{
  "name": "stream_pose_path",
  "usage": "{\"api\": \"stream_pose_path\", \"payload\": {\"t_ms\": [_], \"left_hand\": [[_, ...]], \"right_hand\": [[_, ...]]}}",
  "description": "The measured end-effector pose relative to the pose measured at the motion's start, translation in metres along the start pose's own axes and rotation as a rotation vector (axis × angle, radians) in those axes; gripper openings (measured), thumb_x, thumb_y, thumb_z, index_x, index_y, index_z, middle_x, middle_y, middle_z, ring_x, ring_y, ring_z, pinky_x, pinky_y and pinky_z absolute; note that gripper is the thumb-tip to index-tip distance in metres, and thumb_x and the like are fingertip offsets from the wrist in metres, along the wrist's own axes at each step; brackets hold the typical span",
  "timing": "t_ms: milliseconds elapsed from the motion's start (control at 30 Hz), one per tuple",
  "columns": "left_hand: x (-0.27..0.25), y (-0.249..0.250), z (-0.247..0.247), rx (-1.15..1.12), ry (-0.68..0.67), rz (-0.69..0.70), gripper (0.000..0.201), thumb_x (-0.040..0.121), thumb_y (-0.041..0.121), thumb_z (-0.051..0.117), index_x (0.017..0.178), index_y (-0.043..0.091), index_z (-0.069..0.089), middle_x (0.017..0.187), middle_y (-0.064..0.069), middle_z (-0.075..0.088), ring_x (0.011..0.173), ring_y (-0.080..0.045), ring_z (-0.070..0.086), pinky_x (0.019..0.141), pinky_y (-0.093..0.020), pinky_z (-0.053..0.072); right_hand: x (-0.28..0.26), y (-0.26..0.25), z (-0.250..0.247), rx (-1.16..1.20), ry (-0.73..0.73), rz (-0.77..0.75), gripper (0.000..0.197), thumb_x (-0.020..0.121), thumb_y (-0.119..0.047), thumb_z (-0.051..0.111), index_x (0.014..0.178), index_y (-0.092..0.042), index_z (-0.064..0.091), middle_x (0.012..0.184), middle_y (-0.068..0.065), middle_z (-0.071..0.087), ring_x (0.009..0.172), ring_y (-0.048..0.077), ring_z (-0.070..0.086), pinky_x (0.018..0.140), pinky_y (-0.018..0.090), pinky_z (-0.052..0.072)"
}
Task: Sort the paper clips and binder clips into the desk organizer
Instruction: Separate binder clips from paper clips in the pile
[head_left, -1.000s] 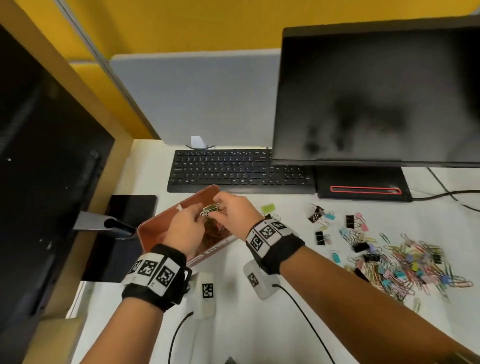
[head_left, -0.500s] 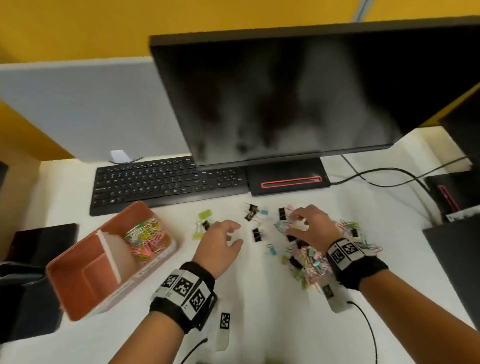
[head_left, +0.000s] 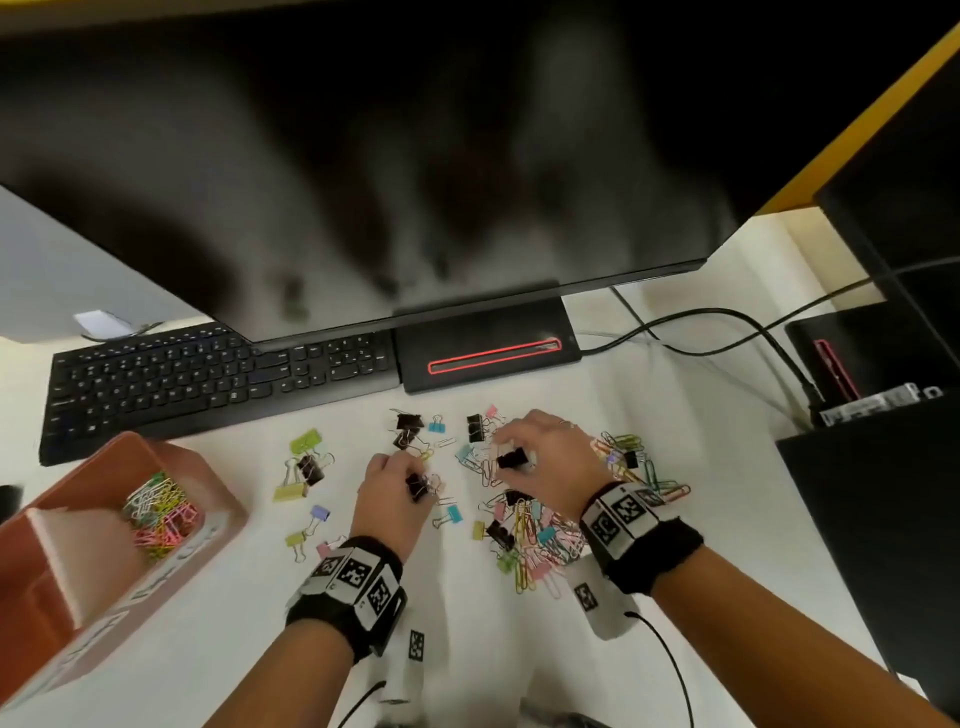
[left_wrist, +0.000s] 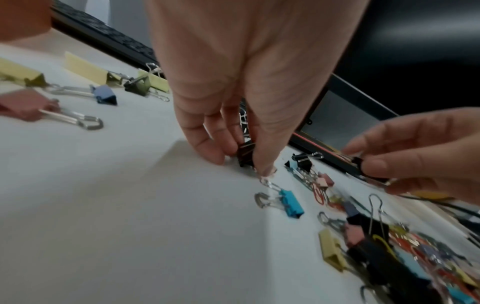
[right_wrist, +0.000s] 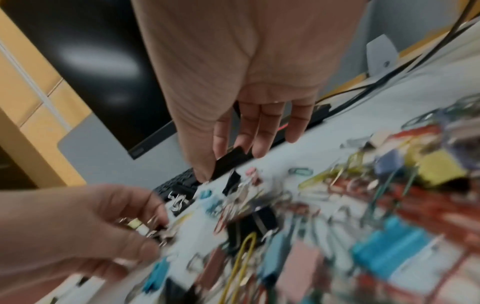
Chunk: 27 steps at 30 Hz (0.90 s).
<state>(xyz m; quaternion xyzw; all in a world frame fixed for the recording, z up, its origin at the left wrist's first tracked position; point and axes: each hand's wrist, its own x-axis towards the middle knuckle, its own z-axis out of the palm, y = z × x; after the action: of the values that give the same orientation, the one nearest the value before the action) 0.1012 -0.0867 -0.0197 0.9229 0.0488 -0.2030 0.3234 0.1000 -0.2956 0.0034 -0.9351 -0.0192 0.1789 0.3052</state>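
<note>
Black binder clip (head_left: 417, 486) pinched in the left hand (head_left: 390, 501), thumb and fingers down on it right at the desk (head_left: 249, 649) surface. Same deal on the other side: right hand (head_left: 540, 462) gripping a second black clip (head_left: 511, 459) between thumb and fingertips, just off the surface by the look of the right wrist view. Both sitting at the edge of the big mixed pile (head_left: 540, 530) of paper clips and binder clips. Terracotta desk organizer (head_left: 218, 525) off to the left, well apart from both hands, with a heap of coloured paper clips (head_left: 158, 514) already in one compartment and the other compartments looking bare from here.

Stuff that could go sideways, just guessing: wire handles snagging loose paper clips and dragging a chain of them along, then dumping them in the wrong compartment. Blue clip (left_wrist: 291, 202) lying right beside the left thumb, handle almost touching, easy to knock or hook. Small pinch on a slick clip body, so a slip mid-carry seems possible too. Also easy to drop the black ones in with the paper clips if rushed.
</note>
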Motion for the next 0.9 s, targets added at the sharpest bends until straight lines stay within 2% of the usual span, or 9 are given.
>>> {"api": "stream_pose_path", "payload": {"t_ms": [133, 200, 300, 367, 433, 533, 600, 767, 900], "left_hand": [[-0.001, -0.012, -0.012, -0.017, 0.098, -0.052, 0.02, 0.076, 0.011, 0.067, 0.091, 0.019, 0.055, 0.098, -0.006, 0.05, 0.082, -0.017, 0.049, 0.081, -0.026, 0.04], [-0.002, -0.02, -0.02, 0.007, 0.106, -0.109, 0.027, 0.074, 0.015, 0.07, 0.097, 0.019, 0.056, 0.103, -0.008, 0.051, 0.093, -0.024, 0.05, 0.083, -0.031, 0.042], [-0.008, -0.023, -0.03, 0.101, 0.088, -0.166, 0.048, 0.066, 0.033, 0.078, 0.107, 0.025, 0.055, 0.113, -0.004, 0.046, 0.104, -0.028, 0.048, 0.089, -0.043, 0.046], [-0.008, -0.016, -0.029, 0.18, 0.152, -0.107, 0.047, 0.067, 0.044, 0.074, 0.108, 0.028, 0.056, 0.114, -0.001, 0.048, 0.107, -0.025, 0.048, 0.088, -0.045, 0.046], [-0.006, -0.005, -0.025, 0.228, 0.17, -0.062, 0.037, 0.075, 0.048, 0.064, 0.108, 0.03, 0.059, 0.114, 0.003, 0.054, 0.107, -0.023, 0.05, 0.09, -0.043, 0.043], [0.002, 0.007, -0.011, 0.259, 0.104, -0.058, 0.033, 0.081, 0.048, 0.055, 0.11, 0.033, 0.059, 0.115, 0.008, 0.056, 0.106, -0.02, 0.052, 0.093, -0.042, 0.038], [0.011, 0.011, -0.005, 0.252, 0.08, -0.05, 0.031, 0.082, 0.047, 0.056, 0.111, 0.034, 0.058, 0.114, 0.009, 0.057, 0.105, -0.018, 0.052, 0.093, -0.042, 0.035], [0.027, 0.013, -0.001, 0.291, 0.11, -0.016, 0.016, 0.087, 0.032, 0.055, 0.102, 0.031, 0.06, 0.102, 0.008, 0.059, 0.098, -0.018, 0.054, 0.087, -0.038, 0.036], [0.029, 0.011, 0.0, 0.331, 0.083, -0.029, 0.012, 0.089, 0.025, 0.051, 0.094, 0.026, 0.062, 0.092, 0.005, 0.058, 0.093, -0.02, 0.055, 0.082, -0.036, 0.034]], "right_hand": [[0.008, 0.03, -0.026, 0.023, 0.115, 0.081, 0.027, 0.081, -0.025, 0.066, 0.107, -0.027, 0.061, 0.107, -0.004, 0.056, 0.086, 0.008, 0.056, 0.087, 0.024, 0.048], [0.012, 0.043, -0.033, -0.05, 0.102, 0.115, 0.026, 0.082, -0.029, 0.065, 0.108, -0.027, 0.061, 0.11, -0.002, 0.056, 0.094, 0.013, 0.058, 0.089, 0.03, 0.048], [0.014, 0.048, -0.035, -0.163, 0.129, 0.122, 0.03, 0.081, -0.038, 0.064, 0.109, -0.028, 0.06, 0.114, -0.003, 0.055, 0.107, 0.017, 0.052, 0.096, 0.037, 0.041], [0.014, 0.042, -0.032, -0.164, 0.143, 0.055, 0.03, 0.081, -0.039, 0.064, 0.109, -0.028, 0.059, 0.113, -0.003, 0.055, 0.107, 0.017, 0.051, 0.097, 0.038, 0.043], [0.013, 0.034, -0.024, -0.101, 0.056, 0.007, 0.027, 0.084, -0.032, 0.062, 0.11, -0.025, 0.058, 0.114, -0.002, 0.055, 0.107, 0.017, 0.053, 0.095, 0.036, 0.046], [0.014, 0.029, -0.011, -0.092, -0.094, 0.045, 0.03, 0.088, -0.022, 0.058, 0.118, -0.02, 0.055, 0.123, 0.001, 0.05, 0.112, 0.018, 0.052, 0.094, 0.029, 0.044], [0.018, 0.03, -0.006, -0.076, -0.099, 0.081, 0.031, 0.088, -0.016, 0.058, 0.119, -0.018, 0.055, 0.123, 0.002, 0.049, 0.107, 0.019, 0.055, 0.092, 0.029, 0.046], [0.028, 0.029, -0.002, -0.046, -0.145, 0.131, 0.031, 0.087, 0.0, 0.053, 0.116, -0.011, 0.057, 0.108, 0.009, 0.064, 0.097, 0.02, 0.06, 0.089, 0.032, 0.052], [0.027, 0.033, -0.006, -0.029, -0.159, 0.141, 0.025, 0.089, -0.004, 0.053, 0.111, -0.011, 0.06, 0.104, 0.008, 0.066, 0.096, 0.02, 0.062, 0.087, 0.031, 0.053]]}}
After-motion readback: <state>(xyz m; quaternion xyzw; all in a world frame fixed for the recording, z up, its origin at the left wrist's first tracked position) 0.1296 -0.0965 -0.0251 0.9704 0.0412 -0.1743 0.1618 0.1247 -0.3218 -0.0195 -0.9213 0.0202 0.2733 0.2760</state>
